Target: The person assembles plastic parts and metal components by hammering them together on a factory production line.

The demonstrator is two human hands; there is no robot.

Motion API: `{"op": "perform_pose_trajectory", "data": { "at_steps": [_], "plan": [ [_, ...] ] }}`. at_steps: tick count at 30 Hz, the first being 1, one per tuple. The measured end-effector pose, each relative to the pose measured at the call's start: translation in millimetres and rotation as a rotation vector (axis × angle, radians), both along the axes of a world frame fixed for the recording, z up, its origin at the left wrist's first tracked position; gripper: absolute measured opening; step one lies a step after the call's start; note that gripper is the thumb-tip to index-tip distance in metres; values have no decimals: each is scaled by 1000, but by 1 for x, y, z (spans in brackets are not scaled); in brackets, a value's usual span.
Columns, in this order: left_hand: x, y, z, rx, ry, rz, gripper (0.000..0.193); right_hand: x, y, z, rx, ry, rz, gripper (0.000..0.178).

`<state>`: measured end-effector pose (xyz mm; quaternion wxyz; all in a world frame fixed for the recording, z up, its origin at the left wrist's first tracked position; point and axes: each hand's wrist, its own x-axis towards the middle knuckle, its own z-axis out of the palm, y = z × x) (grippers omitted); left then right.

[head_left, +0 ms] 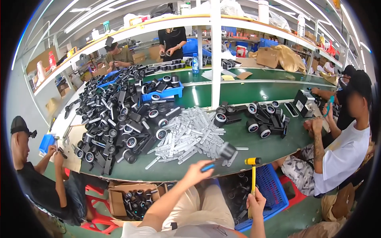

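Observation:
My left hand is closed on a black part with a round head, held out over the table's near edge. The head is smeared by motion, and a blue piece shows beside my fingers. My right hand grips the yellow handle of a small mallet, held upright with its yellow and black head at the top. Just beyond my left hand, a heap of flat light-grey strips lies on the green table. Many similar black round-headed parts are piled to its left.
A blue bin of parts stands on the pile; more parts lie right. Below the near edge are a cardboard box and a blue crate of parts. People sit at both sides. A white post rises behind the strips.

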<state>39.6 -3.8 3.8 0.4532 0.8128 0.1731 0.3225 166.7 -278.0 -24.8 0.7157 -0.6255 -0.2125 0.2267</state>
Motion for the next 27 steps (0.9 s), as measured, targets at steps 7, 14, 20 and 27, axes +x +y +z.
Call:
{"op": "perform_pose_trajectory", "data": {
  "at_steps": [7, 14, 20, 27],
  "plan": [
    [-78, 45, -7, 80, 173, 39, 31, -23, 29, 2, 24, 65, 124, 41],
    [-112, 45, -17, 158, 31, 200, 37, -43, 48, 0, -15, 76, 253, 43],
    [-122, 49, -24, 147, 77, 271, 33, -47, 53, 0, -37, 74, 261, 42],
    [-100, 70, 32, 241, 130, 22, 34, -43, 54, -5, -41, 61, 242, 42]
  ]
}}
